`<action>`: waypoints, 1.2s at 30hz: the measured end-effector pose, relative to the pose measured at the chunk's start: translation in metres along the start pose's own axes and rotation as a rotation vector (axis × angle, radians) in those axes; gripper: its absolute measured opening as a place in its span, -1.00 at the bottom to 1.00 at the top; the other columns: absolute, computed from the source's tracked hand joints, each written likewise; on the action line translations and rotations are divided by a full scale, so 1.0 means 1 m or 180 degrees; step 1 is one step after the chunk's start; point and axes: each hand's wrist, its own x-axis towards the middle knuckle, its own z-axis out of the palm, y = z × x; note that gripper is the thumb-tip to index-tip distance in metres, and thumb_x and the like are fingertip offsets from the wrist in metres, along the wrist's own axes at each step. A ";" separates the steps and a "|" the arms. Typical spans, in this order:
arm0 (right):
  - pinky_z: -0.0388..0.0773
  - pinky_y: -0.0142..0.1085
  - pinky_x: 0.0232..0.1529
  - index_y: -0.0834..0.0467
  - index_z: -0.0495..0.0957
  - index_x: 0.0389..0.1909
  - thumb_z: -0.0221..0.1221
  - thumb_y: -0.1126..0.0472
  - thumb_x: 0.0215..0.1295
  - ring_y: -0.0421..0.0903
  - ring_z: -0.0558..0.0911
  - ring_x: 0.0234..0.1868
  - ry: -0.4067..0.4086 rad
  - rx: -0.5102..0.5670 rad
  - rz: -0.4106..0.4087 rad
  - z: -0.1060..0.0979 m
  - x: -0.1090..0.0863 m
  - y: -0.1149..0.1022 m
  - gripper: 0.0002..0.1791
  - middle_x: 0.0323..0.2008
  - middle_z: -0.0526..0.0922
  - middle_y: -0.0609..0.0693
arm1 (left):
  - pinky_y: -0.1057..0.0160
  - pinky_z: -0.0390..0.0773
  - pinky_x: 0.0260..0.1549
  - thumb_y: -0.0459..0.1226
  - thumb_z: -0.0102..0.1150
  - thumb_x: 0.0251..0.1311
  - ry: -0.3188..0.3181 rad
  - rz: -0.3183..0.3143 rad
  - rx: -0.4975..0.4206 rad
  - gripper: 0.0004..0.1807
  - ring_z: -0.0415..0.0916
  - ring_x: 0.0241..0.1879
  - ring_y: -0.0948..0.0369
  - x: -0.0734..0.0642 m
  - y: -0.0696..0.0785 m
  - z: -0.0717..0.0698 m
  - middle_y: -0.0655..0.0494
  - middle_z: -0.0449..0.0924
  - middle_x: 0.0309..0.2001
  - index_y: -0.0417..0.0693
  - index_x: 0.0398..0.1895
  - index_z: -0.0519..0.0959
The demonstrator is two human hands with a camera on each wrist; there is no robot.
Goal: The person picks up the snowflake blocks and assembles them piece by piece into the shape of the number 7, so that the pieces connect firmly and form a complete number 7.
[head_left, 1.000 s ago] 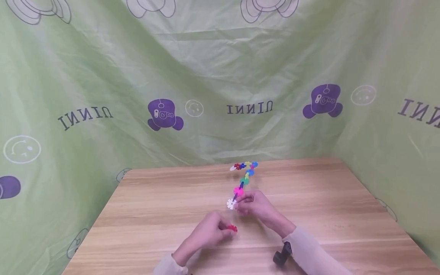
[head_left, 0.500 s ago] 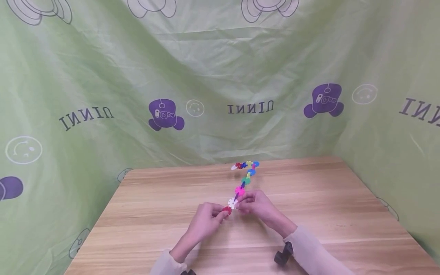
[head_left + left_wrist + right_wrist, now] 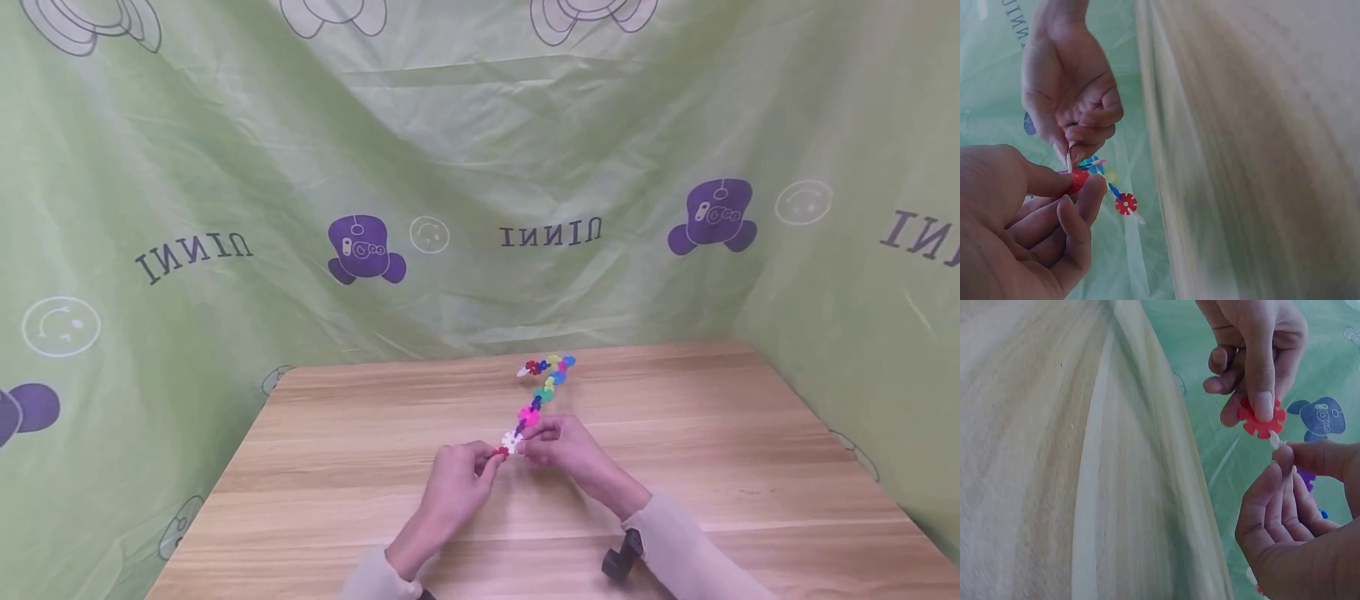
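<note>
My left hand (image 3: 456, 483) pinches a red notched plastic disc (image 3: 1262, 420) between thumb and fingers. My right hand (image 3: 573, 457) pinches the white snowflake disc (image 3: 512, 442) at the near end of a chain of linked discs. In the right wrist view the red disc's edge meets the white disc's edge, at right angles to it. From the white disc the chain runs away through purple, pink (image 3: 528, 416), green (image 3: 543, 394), yellow and blue discs. It bends left at the far end to a red disc (image 3: 1125, 204) and a white one.
A wooden table (image 3: 337, 467) lies under both hands. Behind and beside it hangs a green printed cloth (image 3: 465, 150). A black device (image 3: 621, 560) is strapped near the right wrist, by the light sleeve (image 3: 686, 546).
The left hand has moved up and forward, bringing the red disc to the white disc at the chain's end. The right hand keeps its grip almost in place.
</note>
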 end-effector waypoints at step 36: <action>0.71 -0.37 -0.23 0.42 0.59 -0.07 0.30 0.42 0.28 -0.10 0.68 -0.27 0.0134 0.0103 0.0000 0.013 -0.003 0.002 -0.76 -0.28 0.73 0.07 | 0.55 0.56 -0.59 -0.41 0.36 0.30 0.0190 0.0106 0.0008 -0.92 0.62 -0.52 0.44 -0.003 0.002 0.009 -0.15 0.83 -0.33 -0.28 -0.21 0.74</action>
